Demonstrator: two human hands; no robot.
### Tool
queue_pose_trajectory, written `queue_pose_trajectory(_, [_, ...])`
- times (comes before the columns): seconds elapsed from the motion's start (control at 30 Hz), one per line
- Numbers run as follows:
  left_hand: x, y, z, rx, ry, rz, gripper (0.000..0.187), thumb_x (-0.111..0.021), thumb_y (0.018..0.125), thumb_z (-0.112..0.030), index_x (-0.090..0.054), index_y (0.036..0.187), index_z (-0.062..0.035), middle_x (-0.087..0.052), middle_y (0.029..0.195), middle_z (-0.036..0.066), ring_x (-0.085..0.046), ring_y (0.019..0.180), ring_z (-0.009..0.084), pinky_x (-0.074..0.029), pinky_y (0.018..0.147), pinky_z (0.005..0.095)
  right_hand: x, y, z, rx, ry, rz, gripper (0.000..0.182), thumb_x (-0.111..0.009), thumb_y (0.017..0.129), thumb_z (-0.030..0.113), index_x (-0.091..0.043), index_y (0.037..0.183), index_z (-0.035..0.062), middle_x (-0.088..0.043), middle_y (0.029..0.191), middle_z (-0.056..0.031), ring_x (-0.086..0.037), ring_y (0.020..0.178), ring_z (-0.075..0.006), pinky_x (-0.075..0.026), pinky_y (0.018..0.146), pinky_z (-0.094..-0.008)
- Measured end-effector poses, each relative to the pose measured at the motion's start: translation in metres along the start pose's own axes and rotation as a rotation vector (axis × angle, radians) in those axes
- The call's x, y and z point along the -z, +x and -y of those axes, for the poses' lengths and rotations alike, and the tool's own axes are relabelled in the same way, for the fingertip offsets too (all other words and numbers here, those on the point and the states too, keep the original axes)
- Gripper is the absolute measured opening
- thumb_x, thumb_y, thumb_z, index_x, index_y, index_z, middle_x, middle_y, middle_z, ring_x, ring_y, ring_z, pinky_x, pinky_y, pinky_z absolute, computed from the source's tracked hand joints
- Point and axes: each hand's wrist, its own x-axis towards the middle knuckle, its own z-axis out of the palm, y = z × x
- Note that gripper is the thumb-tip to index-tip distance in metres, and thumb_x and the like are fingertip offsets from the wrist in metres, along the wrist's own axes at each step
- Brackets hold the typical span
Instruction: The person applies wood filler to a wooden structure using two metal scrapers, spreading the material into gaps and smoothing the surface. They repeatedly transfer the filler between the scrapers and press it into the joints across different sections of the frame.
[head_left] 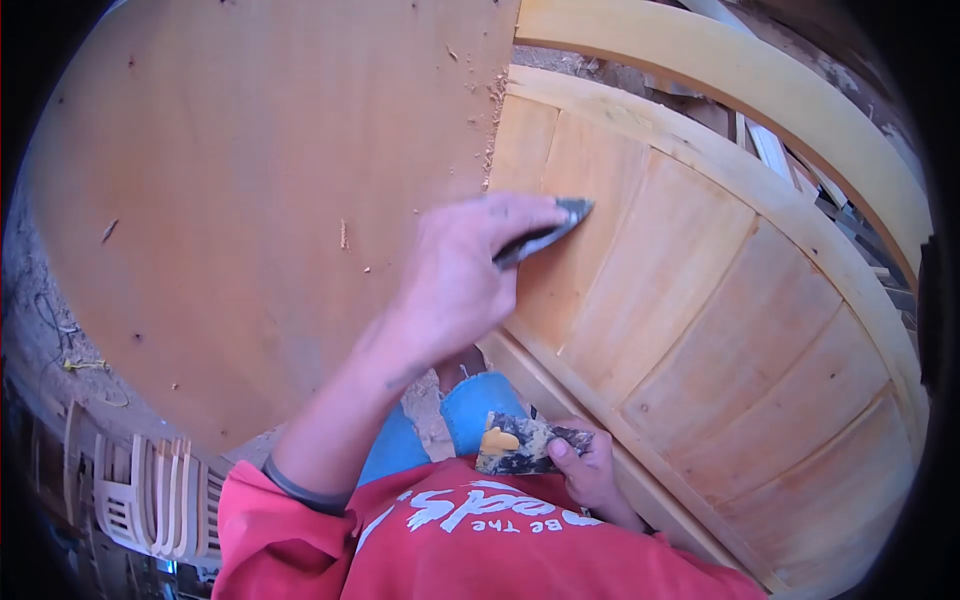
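My left hand (460,265), slightly blurred, is closed around a dark, flat putty scraper (545,236). Its tip meets the pale slats of a curved wooden panel (690,230) on the right, near the panel's left end. Low in front of my shirt, my right hand (588,468) grips a small stained plate (515,443) between thumb and fingers. A lump of yellowish putty (500,440) sits on that plate amid dark smears.
A large rounded wooden board (250,180) fills the left side, with wood shavings (495,120) along its right edge. Beyond the panel arches a curved wooden rail (720,65). Slatted wooden parts (160,500) stand at lower left.
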Motion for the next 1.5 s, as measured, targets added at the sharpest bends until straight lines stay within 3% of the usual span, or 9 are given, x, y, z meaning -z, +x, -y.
queue_pose_trajectory(0.13, [-0.014,-0.057,-0.002,-0.081,0.056,0.145,0.045,-0.054,0.070,0.013,-0.063,0.109,-0.0068,-0.064,0.107,0.014,-0.062,0.102,0.0296,-0.048,0.089,0.0349,-0.003,-0.004,-0.002,-0.046,0.115,-0.015,0.033,-0.056,0.092,0.024,-0.059,0.105,-0.0059,-0.065,0.091,-0.0076,-0.059,0.082,-0.0105,-0.047,0.076,-0.0252])
queue_pose_trajectory(0.33, [-0.005,-0.046,-0.013,0.516,-0.188,-0.092,0.039,-0.046,0.079,0.009,-0.056,0.117,0.0041,-0.065,0.102,0.021,-0.063,0.097,0.0213,-0.047,0.086,0.0305,0.001,-0.006,-0.011,-0.048,-0.009,-0.033,0.033,-0.057,0.091,0.025,-0.059,0.104,-0.0059,-0.065,0.091,-0.0078,-0.059,0.082,-0.0102,-0.047,0.076,-0.0250])
queue_pose_trajectory(0.47, [-0.003,-0.027,-0.027,0.552,-0.168,-0.064,0.037,-0.047,0.078,0.006,-0.057,0.114,0.0078,-0.067,0.092,0.018,-0.063,0.085,0.0167,-0.048,0.078,0.0298,-0.002,-0.004,-0.005,-0.045,-0.021,-0.014,0.032,-0.057,0.091,0.024,-0.060,0.104,-0.0056,-0.065,0.090,-0.0077,-0.059,0.082,-0.0105,-0.047,0.076,-0.0253])
queue_pose_trajectory(0.57, [-0.011,-0.025,-0.026,0.495,-0.142,-0.128,0.041,-0.043,0.074,0.007,-0.055,0.113,0.0100,-0.060,0.079,0.031,-0.065,0.073,0.0359,-0.049,0.069,0.0356,-0.003,-0.003,-0.001,-0.040,-0.031,0.012,0.031,-0.056,0.092,0.023,-0.060,0.103,-0.0054,-0.066,0.090,-0.0084,-0.059,0.082,-0.0112,-0.048,0.076,-0.0258])
queue_pose_trajectory(0.87, [-0.057,-0.032,-0.035,0.183,0.302,-0.193,0.041,-0.050,0.071,0.010,-0.058,0.111,0.0053,-0.062,0.093,0.021,-0.063,0.077,0.0332,-0.049,0.071,0.0332,-0.004,0.008,0.008,0.104,-0.214,0.127,0.026,-0.053,0.091,0.015,-0.060,0.102,-0.0073,-0.067,0.087,-0.0150,-0.065,0.077,-0.0168,-0.049,0.072,-0.0274])
queue_pose_trajectory(0.97, [-0.041,-0.061,-0.058,0.080,0.030,0.076,0.042,-0.051,0.068,0.009,-0.060,0.109,0.0057,-0.063,0.098,0.021,-0.063,0.085,0.0373,-0.051,0.075,0.0408,-0.001,0.007,0.008,0.051,-0.126,0.142,0.025,-0.053,0.091,0.014,-0.060,0.101,-0.0074,-0.066,0.087,-0.0148,-0.065,0.077,-0.0175,-0.049,0.072,-0.0279])
queue_pose_trajectory(1.17, [0.007,-0.041,-0.020,0.041,0.111,-0.153,0.038,-0.044,0.080,0.015,-0.062,0.109,-0.0007,-0.064,0.105,0.018,-0.065,0.094,0.0303,-0.050,0.080,0.0314,-0.005,-0.001,0.000,0.067,-0.161,0.072,0.028,-0.053,0.092,0.018,-0.060,0.101,-0.0072,-0.067,0.084,-0.0135,-0.063,0.076,-0.0165,-0.049,0.072,-0.0277])
queue_pose_trajectory(1.27, [-0.006,-0.018,0.003,-0.144,0.178,-0.097,0.038,-0.048,0.077,0.014,-0.062,0.109,-0.0016,-0.065,0.104,0.016,-0.064,0.095,0.0308,-0.050,0.082,0.0330,0.002,-0.005,-0.010,0.059,-0.135,0.058,0.028,-0.054,0.092,0.019,-0.061,0.100,-0.0071,-0.067,0.084,-0.0132,-0.063,0.076,-0.0155,-0.049,0.072,-0.0273])
queue_pose_trajectory(1.5, [-0.024,-0.061,0.008,-0.084,0.097,0.069,0.047,-0.050,0.068,0.014,-0.062,0.109,-0.0039,-0.065,0.104,0.015,-0.063,0.095,0.0316,-0.050,0.085,0.0360,0.000,-0.002,0.001,0.073,-0.157,0.042,0.029,-0.055,0.092,0.021,-0.061,0.101,-0.0065,-0.066,0.084,-0.0123,-0.062,0.076,-0.0136,-0.048,0.071,-0.0265])
